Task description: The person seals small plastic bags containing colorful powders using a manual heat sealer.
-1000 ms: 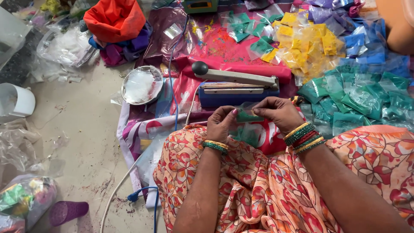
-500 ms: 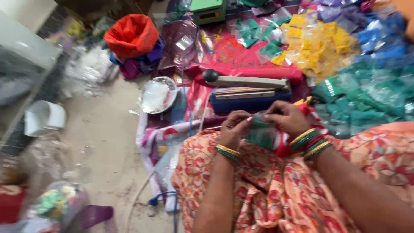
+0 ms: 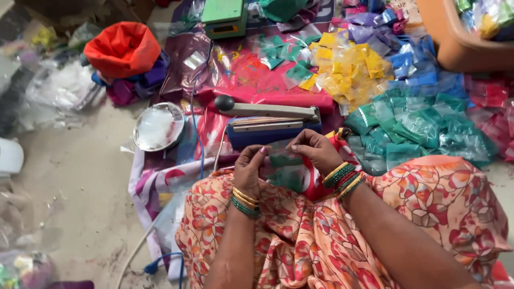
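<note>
While I sit on the floor, my left hand (image 3: 249,170) and right hand (image 3: 316,151) both pinch one small clear packet of green powder (image 3: 285,170) above my lap. One blue heat sealer (image 3: 270,124) lies just beyond it. One steel dish (image 3: 158,126) sits left of it. Green packets (image 3: 417,128), too many to count, lie heaped at right.

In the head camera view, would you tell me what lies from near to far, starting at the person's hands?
Left hand and right hand holding a small green packet → blue heat sealer → pink cloth → green scale.
</note>
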